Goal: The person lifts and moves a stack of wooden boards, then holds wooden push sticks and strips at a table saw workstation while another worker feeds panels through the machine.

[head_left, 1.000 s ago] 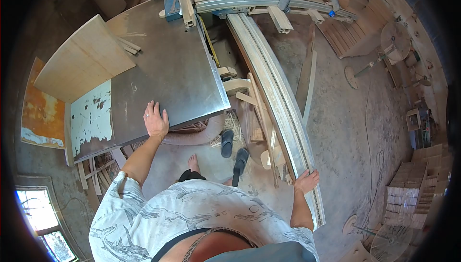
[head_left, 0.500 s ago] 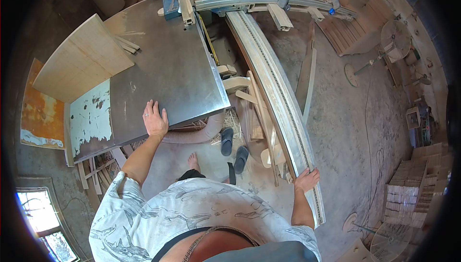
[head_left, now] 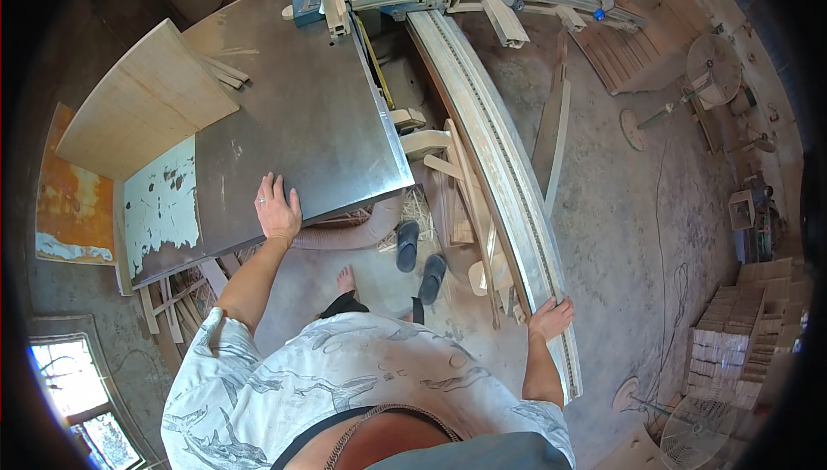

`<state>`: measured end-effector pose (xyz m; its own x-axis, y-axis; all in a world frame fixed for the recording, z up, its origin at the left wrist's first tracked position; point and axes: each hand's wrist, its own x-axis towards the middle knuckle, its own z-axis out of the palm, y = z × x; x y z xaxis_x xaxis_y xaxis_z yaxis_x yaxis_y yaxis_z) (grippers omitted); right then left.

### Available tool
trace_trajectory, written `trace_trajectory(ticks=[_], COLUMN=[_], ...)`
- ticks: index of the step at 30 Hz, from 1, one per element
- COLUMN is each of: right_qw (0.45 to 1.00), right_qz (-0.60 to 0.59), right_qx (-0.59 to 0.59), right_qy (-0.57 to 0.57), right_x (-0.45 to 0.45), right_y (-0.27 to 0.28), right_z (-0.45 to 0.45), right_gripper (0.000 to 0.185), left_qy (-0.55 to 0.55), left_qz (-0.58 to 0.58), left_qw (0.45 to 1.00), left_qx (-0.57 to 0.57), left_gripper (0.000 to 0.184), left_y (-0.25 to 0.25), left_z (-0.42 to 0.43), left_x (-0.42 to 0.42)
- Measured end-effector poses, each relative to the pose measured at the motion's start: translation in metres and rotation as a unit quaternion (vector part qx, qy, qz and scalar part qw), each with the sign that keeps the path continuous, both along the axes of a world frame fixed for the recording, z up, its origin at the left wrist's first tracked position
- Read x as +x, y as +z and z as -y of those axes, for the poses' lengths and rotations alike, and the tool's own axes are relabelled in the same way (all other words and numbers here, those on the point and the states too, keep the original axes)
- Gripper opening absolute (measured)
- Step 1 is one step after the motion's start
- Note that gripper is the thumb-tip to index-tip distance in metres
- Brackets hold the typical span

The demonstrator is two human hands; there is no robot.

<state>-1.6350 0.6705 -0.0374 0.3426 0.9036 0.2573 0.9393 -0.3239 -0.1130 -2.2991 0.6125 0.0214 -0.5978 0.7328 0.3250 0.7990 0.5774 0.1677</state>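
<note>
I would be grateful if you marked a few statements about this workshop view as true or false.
1. The left hand is on the dark tabletop. True.
2. The right hand is on that tabletop too. False: it is on the long metal rail.
3. Two dark slippers lie on the floor. True.
4. The visible foot wears a shoe. False: it is bare.
5. A curved hose shows below the tabletop's edge. True.

Daylight glares white through the window (head_left: pixel 77 384), bleaching its panes; soft, fairly even light reaches the dark tabletop (head_left: pixel 297 99), glinting along its near corner. Beyond that tabletop, straight edges bow and the view's rim falls black.
</note>
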Motion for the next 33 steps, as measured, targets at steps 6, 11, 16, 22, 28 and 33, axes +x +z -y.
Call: trace_trajectory(ticks=[6,11,16,22,28,33], right_qw=[0.999,1.000,1.000,0.996,0.974,0.935], right_qz=[0.000,-0.006,-0.020,-0.073,-0.164,-0.243], right_qx=[0.037,0.012,0.016,0.054,0.149,0.126], right_qy=[0.013,-0.006,-0.002,0.003,0.038,0.224], right_x=[0.014,0.007,0.004,0.007,0.004,-0.059], right_y=[-0.019,-0.008,-0.004,-0.005,0.000,0.024], right_z=[0.002,-0.001,0.003,0.004,0.010,0.031], right_gripper=[0.048,0.051,0.051,0.052,0.043,0.038], left_qy=[-0.018,-0.019,-0.013,-0.001,0.006,0.009], left_qz=[-0.025,-0.036,-0.037,-0.026,-0.016,-0.018], left_qw=[0.999,0.999,0.999,1.000,1.000,1.000], left_qx=[0.011,0.008,0.007,0.000,-0.004,-0.003], left_gripper=[0.049,0.048,0.048,0.048,0.048,0.048], left_y=[-0.011,-0.017,-0.017,-0.013,-0.009,-0.001], left_z=[0.002,0.002,0.006,0.002,0.006,0.004], left_x=[-0.008,-0.010,-0.007,-0.005,0.002,0.002])
